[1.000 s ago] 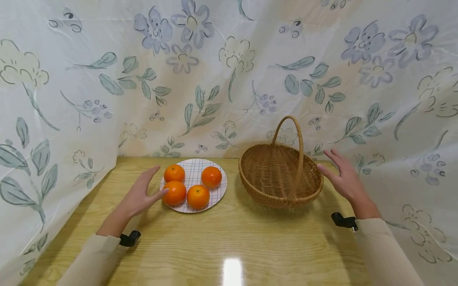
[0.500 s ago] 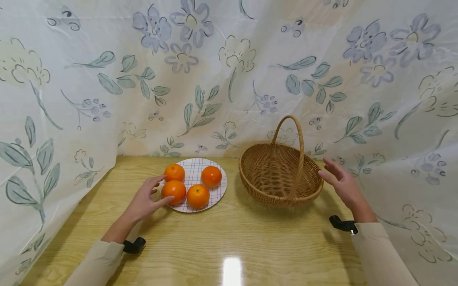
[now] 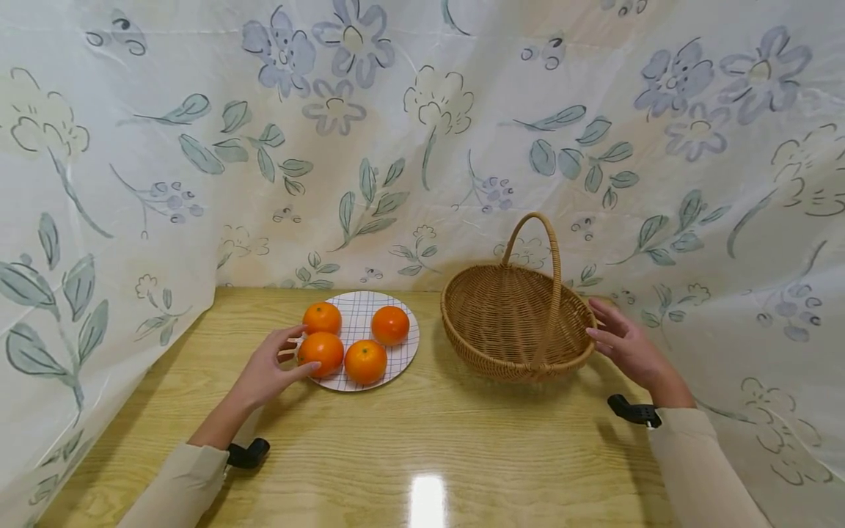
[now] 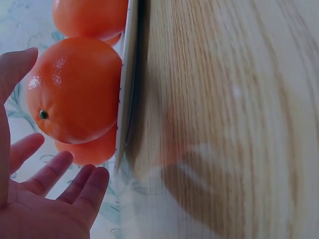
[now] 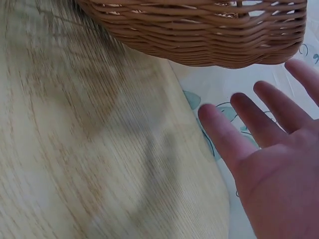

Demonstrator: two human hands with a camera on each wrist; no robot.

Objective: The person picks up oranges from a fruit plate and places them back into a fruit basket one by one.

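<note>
- Head view: my left hand point(image 3: 264, 369) is at the near-left orange point(image 3: 320, 353), thumb and fingers spread round it, fingertips touching or just off it; not lifted. That orange sits on the near-left part of the checked plate point(image 3: 361, 305), with three more oranges: back-left point(image 3: 322, 318), back-right point(image 3: 390, 325), near-right point(image 3: 366, 361). Plate is on the wooden table point(image 3: 429, 433), toward the back edge, left of centre.
- Head view: my right hand point(image 3: 627, 345) is open, fingers straight, just beside the right rim of the wicker basket point(image 3: 515, 323); can't tell if it touches. Basket stands upright right of the plate, near the back edge, handle up.
- Left wrist view: left hand point(image 4: 35, 199) wide open, palm facing the orange point(image 4: 75, 89), a gap between fingers point(image 4: 87, 184) and fruit. Plate point(image 4: 128, 74) seen edge-on.
- Right wrist view: right hand point(image 5: 279, 164) spread flat, fingers point(image 5: 222, 137) just off the basket point(image 5: 199, 30) wall, no contact visible. Floral cloth point(image 5: 214, 89) behind.
</note>
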